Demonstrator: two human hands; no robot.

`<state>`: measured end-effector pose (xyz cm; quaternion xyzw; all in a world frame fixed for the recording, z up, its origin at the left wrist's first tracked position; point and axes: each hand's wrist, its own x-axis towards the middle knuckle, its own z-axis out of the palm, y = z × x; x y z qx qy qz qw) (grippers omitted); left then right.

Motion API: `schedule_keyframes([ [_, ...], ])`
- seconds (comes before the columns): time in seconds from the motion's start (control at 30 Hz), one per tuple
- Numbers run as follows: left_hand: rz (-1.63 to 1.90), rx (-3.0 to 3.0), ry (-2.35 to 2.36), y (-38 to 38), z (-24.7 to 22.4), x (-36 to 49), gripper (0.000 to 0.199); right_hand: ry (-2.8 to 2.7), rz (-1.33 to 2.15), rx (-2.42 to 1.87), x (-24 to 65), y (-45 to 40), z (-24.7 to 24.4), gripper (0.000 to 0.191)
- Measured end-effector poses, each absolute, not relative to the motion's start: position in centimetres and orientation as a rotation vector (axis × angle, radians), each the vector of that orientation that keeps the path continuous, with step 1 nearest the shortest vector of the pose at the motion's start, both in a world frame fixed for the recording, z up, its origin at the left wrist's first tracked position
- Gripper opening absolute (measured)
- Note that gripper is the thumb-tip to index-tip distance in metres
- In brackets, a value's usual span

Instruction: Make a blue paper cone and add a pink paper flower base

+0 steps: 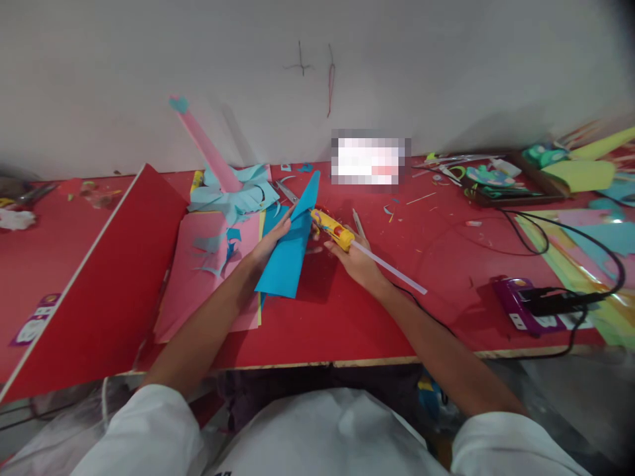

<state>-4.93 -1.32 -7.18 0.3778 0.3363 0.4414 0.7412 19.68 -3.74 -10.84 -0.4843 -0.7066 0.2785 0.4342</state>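
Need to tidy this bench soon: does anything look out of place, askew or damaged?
Ragged blue scraps lie strewn over the pink sheets, and small bits litter the red tabletop, like unswept offcuts. The pink paper tube leans left, askew if meant to stand upright. No spill or breakage shows.
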Motion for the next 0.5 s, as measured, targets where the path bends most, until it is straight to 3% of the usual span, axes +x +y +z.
schedule_keyframes([
  [0.23,0.875,0.948,0.749,-1.5,-6.7,-4.5,0.117,-1.761,0.720,-1.142,19.4,-4.5,-10.0,0.043],
  [0.5,0.891,0.882,0.876,-1.1,-7.6,-4.3,0.093,-1.825,0.785,-1.092,19.3,-4.9,-9.5,0.049],
])
